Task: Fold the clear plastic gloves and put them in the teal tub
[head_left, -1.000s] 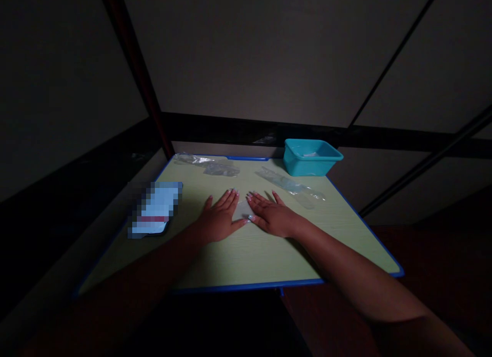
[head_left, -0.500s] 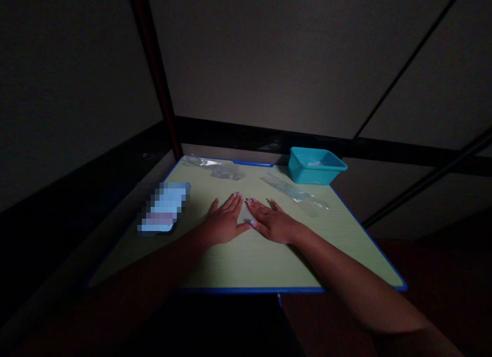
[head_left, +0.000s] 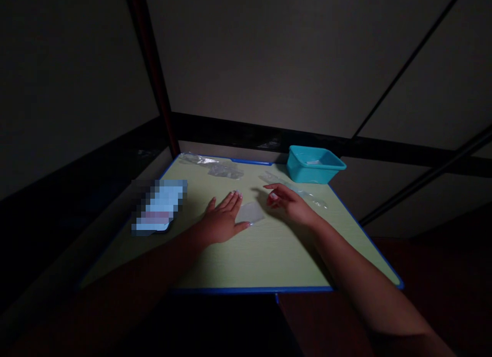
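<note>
A small, flat piece of clear plastic (head_left: 251, 213) lies near the middle of the pale green table. My left hand (head_left: 222, 219) rests flat beside it with fingers stretched, the thumb and fingertips at its left edge. Whether the palm covers part of the plastic is hidden. Just above the table, to the right of that piece, hovers my right hand (head_left: 288, 202). Its index finger points out and the other fingers are loosely bent, with nothing visible between them. Behind this hand a long strip of crumpled clear plastic (head_left: 313, 198) lies on the table.
A turquoise plastic basket (head_left: 317, 173) stands at the back right corner, with something pale inside. More crumpled clear plastic (head_left: 226, 170) lies at the back left. A phone with a blurred-out screen (head_left: 161, 206) is on the left. Blue edging rims the table (head_left: 249, 265); walls stand behind.
My right hand has lifted off the small plastic piece and moved to the right, its fingers bending. That uncovers more of the plastic. My left hand stays flat in place.
</note>
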A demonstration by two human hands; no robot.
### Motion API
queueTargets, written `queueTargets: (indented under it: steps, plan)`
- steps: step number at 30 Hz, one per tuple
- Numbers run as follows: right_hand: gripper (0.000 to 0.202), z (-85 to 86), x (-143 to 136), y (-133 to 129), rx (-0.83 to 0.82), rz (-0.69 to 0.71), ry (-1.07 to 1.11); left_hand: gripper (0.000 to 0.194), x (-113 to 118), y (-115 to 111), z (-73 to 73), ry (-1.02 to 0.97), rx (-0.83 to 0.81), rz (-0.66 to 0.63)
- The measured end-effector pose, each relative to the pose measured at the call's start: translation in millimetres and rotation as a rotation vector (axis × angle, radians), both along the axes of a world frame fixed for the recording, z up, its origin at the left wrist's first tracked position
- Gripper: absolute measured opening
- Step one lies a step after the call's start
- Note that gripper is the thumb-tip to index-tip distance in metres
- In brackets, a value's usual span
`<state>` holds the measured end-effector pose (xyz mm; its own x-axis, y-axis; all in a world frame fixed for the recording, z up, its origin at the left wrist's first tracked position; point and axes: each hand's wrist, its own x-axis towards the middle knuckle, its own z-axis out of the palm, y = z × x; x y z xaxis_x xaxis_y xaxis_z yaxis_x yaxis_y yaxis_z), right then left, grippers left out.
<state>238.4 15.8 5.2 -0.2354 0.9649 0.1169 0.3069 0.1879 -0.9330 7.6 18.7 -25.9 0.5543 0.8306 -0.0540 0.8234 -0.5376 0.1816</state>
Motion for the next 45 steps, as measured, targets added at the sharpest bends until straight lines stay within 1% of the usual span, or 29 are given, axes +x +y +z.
queueTargets:
  steps: [2,4,6,9,15,19,22,25,28,30,33,37,39,41,43,45]
  plan:
    - [0.03,1.9,-3.9,-1.5,-0.161,-0.052,0.265,0.078,-0.7,0.7,-0.5,-0.004,-0.004,-0.012]
    - [0.03,4.6,-7.9,-3.6,-0.267,-0.079,0.423,0.077,-1.3,1.0,-0.1,-0.004,-0.01,-0.023]
    - [0.03,7.1,-10.6,-5.1,-0.318,-0.093,0.486,0.076,-1.3,0.9,1.1,-0.003,-0.016,-0.025]
    - [0.029,8.5,-11.9,-5.1,-0.36,-0.092,0.523,0.075,-0.8,0.3,3.0,0.001,-0.025,-0.017]
    - [0.024,6.2,-11.5,-3.6,-0.455,0.006,0.601,0.074,-0.5,0.0,2.7,0.007,-0.029,-0.021]
    - [0.021,1.6,-14.0,-3.7,-0.431,0.069,0.561,0.076,-0.1,0.3,2.1,0.016,-0.022,-0.02]
    - [0.02,-6.8,-19.9,-2.8,-0.346,0.077,0.472,0.076,0.3,0.1,2.3,0.017,-0.011,-0.015]
    - [0.031,-15.6,-26.7,-1.4,-0.255,0.088,0.425,0.074,0.1,0.1,2.1,0.016,-0.013,-0.017]
    - [0.042,-19.3,-29.4,-1.0,-0.229,0.118,0.43,0.073,-0.2,1.2,2.5,0.006,-0.016,-0.018]
    - [0.044,-18.9,-28.7,-1.3,-0.229,0.103,0.437,0.072,-0.1,2.2,4.2,-0.019,0.0,-0.017]
    - [0.042,-16.6,-26.8,-1.8,-0.227,0.06,0.453,0.072,0.8,2.5,8.4,-0.081,0.042,-0.027]
    - [0.038,-13.6,-26.5,-2.7,-0.222,0.03,0.477,0.073,2.0,0.8,10.3,-0.145,0.056,-0.136]
    - [0.04,-12.3,-26.4,-3.2,-0.223,0.018,0.48,0.066,2.3,0.5,8.2,-0.156,0.046,-0.195]
    - [0.044,-11.0,-25.7,-3.5,-0.222,0.005,0.482,0.057,2.4,1.2,5.4,-0.18,0.02,-0.225]
    - [0.046,-9.7,-24.6,-3.6,-0.22,-0.006,0.494,0.052,2.7,2.6,3.4,-0.244,-0.024,-0.227]
    - [0.047,-8.1,-23.6,-3.6,-0.222,-0.007,0.51,0.05,3.1,4.5,3.2,-0.353,-0.072,-0.217]
